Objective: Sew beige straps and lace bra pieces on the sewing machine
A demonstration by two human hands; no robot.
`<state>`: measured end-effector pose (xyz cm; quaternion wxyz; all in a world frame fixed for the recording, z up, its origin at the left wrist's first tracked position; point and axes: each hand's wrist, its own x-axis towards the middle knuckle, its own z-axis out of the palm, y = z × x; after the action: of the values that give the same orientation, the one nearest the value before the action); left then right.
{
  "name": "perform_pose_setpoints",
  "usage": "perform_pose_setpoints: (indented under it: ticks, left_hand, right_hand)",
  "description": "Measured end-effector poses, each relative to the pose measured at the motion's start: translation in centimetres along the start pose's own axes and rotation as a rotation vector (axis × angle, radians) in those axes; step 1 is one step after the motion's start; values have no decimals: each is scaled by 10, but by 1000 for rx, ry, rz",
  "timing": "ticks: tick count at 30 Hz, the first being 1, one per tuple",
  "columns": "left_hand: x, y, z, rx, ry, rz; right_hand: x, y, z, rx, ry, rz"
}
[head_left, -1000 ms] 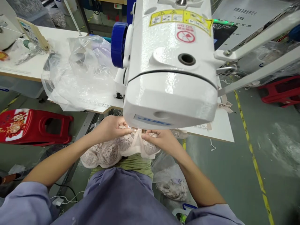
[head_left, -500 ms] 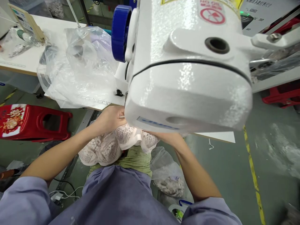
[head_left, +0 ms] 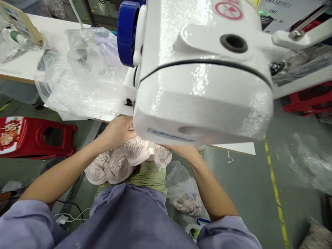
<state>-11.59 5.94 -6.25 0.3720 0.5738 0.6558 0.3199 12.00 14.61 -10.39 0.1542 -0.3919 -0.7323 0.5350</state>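
A pale pink lace garment (head_left: 121, 160) hangs from the table edge over my lap. My left hand (head_left: 118, 131) rests on its upper edge, fingers curled and tucked under the head of the white sewing machine (head_left: 197, 86). My right hand (head_left: 185, 150) lies on the garment's right side; the machine head hides nearly all of its fingers. A blue handwheel (head_left: 127, 33) sits on the machine's left side. The needle area is hidden.
Crumpled clear plastic bags (head_left: 77, 72) lie on the white table (head_left: 20, 65) to the left. A red stool (head_left: 36, 136) stands on the floor at left, another red stool (head_left: 308, 98) at right. A bag of fabric scraps (head_left: 186, 200) sits by my right knee.
The view has shifted closer, so the machine head now covers both hands' fingers. The hands and garment have slid forward under the machine head.
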Motion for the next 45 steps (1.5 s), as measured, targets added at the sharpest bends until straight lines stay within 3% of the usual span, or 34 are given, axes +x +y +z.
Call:
perform_pose_setpoints:
  ticks: [2, 5, 9, 12, 18, 23, 27, 29, 31, 32, 34, 36, 38, 41, 43, 45]
  left_hand:
    - [1, -2, -3, 23, -56, 20]
    - [2, -6, -5, 83, -18, 12]
    - [2, -7, -5, 143, 2, 19]
    - [2, -6, -4, 160, -5, 15]
    - [3, -17, 4, 170, 10, 86]
    - [-6, -28, 4, 196, 52, 77]
    - [-31, -25, 0, 284, 195, 70]
    - [-49, -15, 5, 331, 285, 173]
    - [-68, 0, 17, 332, 344, 371]
    - [-76, 9, 25, 307, 337, 504]
    - [-88, 24, 41, 256, 249, 753]
    - [-91, 31, 55, 235, 92, 833]
    - [-87, 27, 60, 246, -80, 658]
    - [-74, 10, 54, 132, -243, 253]
    - [-64, -1, 46, 14, -206, 72]
    - [-54, -8, 41, -51, -72, -5]
  right_hand:
    - [-3, 15, 5, 67, 48, -2]
    - [-7, 51, 23, 365, 109, 30]
    - [-18, 102, 51, 776, -20, 239]
    - [-30, 128, 62, 867, -83, 331]
    - [-47, 144, 56, 906, 86, 361]
    - [-45, 130, 41, 940, 193, 357]
    - [-50, 115, 16, 916, 338, 343]
    - [-58, 104, 4, 886, 395, 310]
    - [-69, 85, -2, 818, 392, 223]
    - [-74, 73, -2, 751, 341, 154]
    - [-83, 42, 4, 551, 103, -15]
    - [-88, 9, 15, 324, -196, -172]
    - [-88, -17, 26, 150, -352, -253]
    - [-80, -34, 35, 46, -281, -189]
    - [-69, -31, 36, -8, -120, -102]
    - [-56, -22, 36, -69, 34, -42]
